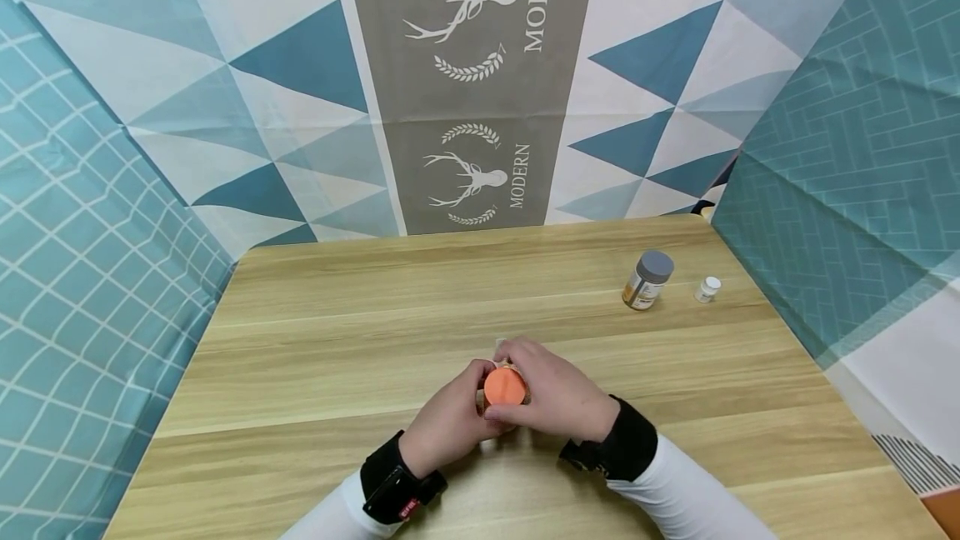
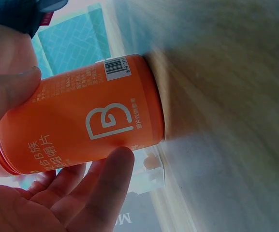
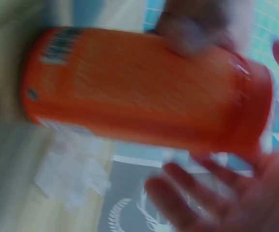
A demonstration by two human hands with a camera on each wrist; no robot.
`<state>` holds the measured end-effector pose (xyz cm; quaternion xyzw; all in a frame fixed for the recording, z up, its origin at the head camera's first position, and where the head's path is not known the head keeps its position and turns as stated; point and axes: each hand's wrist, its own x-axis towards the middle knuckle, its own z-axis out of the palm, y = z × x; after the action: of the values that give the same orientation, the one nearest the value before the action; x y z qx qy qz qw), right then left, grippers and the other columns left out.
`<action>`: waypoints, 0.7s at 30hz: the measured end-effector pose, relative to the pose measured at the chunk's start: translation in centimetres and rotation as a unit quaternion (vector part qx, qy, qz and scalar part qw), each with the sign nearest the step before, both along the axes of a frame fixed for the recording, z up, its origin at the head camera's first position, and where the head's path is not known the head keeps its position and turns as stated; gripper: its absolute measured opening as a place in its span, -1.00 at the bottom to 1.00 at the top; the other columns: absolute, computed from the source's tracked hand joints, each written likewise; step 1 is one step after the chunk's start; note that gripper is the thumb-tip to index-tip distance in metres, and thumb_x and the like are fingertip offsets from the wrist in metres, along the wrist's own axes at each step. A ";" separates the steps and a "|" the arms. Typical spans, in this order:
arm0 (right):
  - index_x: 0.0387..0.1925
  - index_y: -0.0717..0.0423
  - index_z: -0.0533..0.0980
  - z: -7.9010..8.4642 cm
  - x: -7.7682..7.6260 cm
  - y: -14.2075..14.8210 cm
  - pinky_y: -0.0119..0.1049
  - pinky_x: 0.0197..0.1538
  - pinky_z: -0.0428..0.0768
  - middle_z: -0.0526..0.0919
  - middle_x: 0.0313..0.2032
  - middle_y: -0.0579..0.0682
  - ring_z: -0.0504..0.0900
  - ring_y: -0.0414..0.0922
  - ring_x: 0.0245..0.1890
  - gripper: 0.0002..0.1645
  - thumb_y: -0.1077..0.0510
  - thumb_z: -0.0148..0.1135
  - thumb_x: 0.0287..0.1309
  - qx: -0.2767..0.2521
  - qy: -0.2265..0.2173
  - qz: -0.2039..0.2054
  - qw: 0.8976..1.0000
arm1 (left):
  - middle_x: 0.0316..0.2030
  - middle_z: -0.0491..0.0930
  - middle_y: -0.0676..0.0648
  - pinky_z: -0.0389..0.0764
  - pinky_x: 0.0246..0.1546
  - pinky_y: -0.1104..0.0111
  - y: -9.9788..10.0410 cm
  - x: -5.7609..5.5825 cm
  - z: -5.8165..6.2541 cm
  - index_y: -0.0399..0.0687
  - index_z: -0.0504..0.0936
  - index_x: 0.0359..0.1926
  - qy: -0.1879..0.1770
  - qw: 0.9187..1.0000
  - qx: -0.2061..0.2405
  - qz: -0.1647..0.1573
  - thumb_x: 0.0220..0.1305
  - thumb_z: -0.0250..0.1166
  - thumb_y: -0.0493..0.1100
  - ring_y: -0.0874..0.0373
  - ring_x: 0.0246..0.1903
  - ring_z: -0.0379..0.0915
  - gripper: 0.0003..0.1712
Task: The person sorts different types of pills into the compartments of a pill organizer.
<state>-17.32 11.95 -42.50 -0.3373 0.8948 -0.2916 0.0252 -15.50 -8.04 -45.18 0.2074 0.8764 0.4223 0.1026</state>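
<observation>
An orange bottle (image 2: 76, 111) with white print stands upright on the wooden table, its base at the tabletop in the left wrist view. My left hand (image 1: 448, 422) grips the upper part of its body, thumb on one side and fingers on the other. Around the round orange lid (image 1: 505, 387) curves my right hand (image 1: 558, 390), thumb at the near edge and fingers at the far side. The right wrist view is blurred, with the fingers (image 3: 192, 193) close by the lid. Behind the bottle lies a clear plastic container (image 2: 149, 166), mostly hidden by the hands in the head view.
A jar with a grey lid (image 1: 648, 280) stands at the back right of the wooden table (image 1: 322, 340). To its right is a small white bottle (image 1: 707, 289). Patterned cloths hang behind the table and along both sides.
</observation>
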 end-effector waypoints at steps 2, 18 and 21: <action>0.28 -0.10 0.39 0.5 -0.2 0.7 -0.21 0.21 0.48 0.42 0.28 -0.13 0.42 -0.16 0.26 -0.34 -0.18 0.32 0.22 -0.006 -0.014 0.062 0.998 | 0.10 0.55 0.07 0.53 -0.03 0.31 0.0 0.1 -0.1 -0.04 0.35 0.28 0.007 1.000 -0.001 -0.001 0.09 0.51 0.03 0.27 -0.05 0.49 -0.20; 0.36 0.00 0.41 1.1 -0.6 1.6 -0.29 0.22 0.46 0.43 0.19 -0.15 0.44 -0.24 0.17 -0.30 0.12 0.37 0.19 -0.013 -0.029 0.120 0.992 | 0.02 0.55 0.16 0.52 0.04 0.25 0.0 0.0 -0.2 0.05 0.40 0.18 -0.006 1.000 0.001 -0.002 0.06 0.53 0.06 0.30 -0.02 0.48 -0.28; 0.35 0.03 0.42 1.2 -0.4 1.3 -0.30 0.19 0.48 0.44 0.14 -0.13 0.46 -0.24 0.12 -0.29 0.09 0.40 0.17 -0.011 -0.022 0.104 0.994 | 0.02 0.55 0.16 0.52 0.03 0.26 -0.1 0.0 -0.2 0.06 0.40 0.18 -0.007 1.000 0.001 -0.002 0.07 0.53 0.06 0.30 -0.02 0.48 -0.29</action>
<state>-17.70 13.24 -41.26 -0.4227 0.8506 -0.3046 0.0713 -15.50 -8.12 -45.37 0.2069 0.8747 0.4245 0.1092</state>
